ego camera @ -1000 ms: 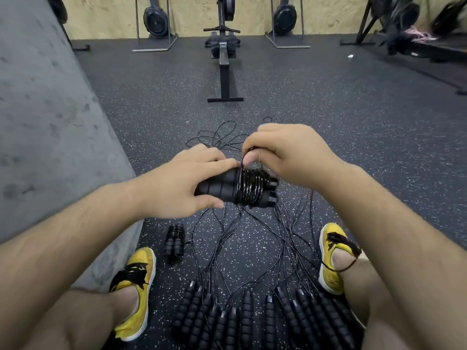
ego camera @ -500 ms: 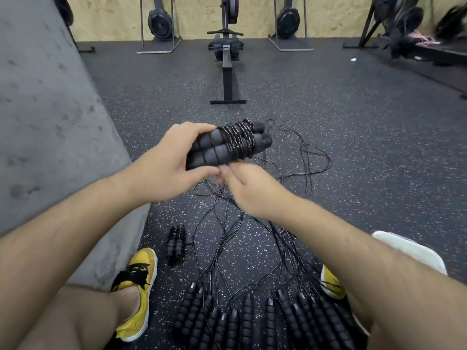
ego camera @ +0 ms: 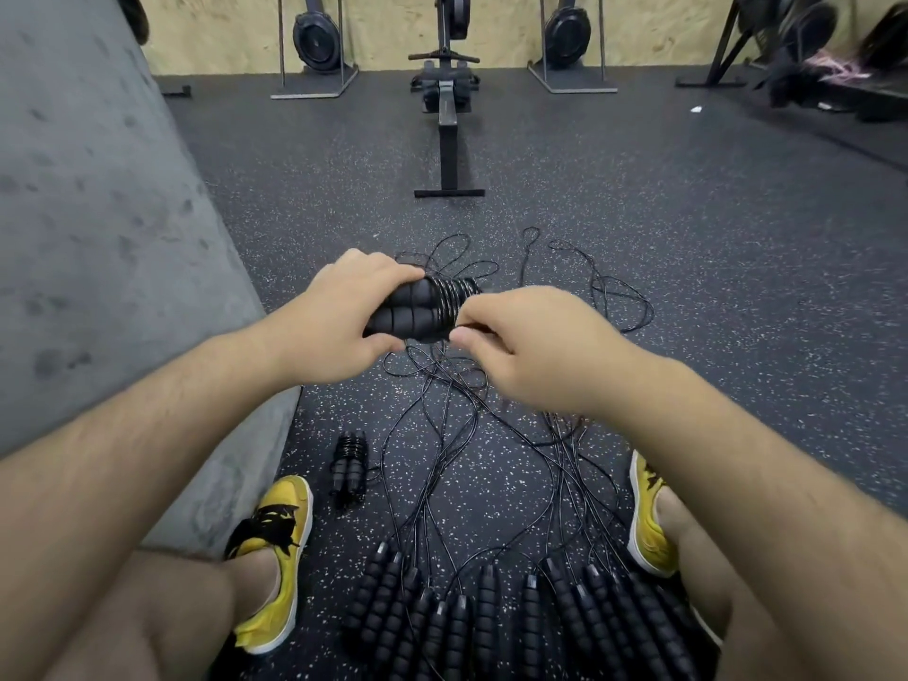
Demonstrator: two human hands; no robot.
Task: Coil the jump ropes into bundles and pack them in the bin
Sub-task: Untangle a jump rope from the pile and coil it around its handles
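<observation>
— What do the hands have hold of?
— The left hand [ego camera: 339, 321] curls its fingers round a jump rope's paired handles [ego camera: 417, 309]. The right hand [ego camera: 530, 346] pinches the cord [ego camera: 454, 297] wound just right of that grip.
— And below the grip?
— One coiled bundle [ego camera: 350, 466] lies on the floor [ego camera: 688, 287], with loose handles [ego camera: 486, 611] lower still.

Black ropes [ego camera: 444, 435]; yellow shoes [ego camera: 275, 557]

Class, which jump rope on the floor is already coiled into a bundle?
The small bundle beside the left shoe; the other floor ropes lie loose.
</observation>
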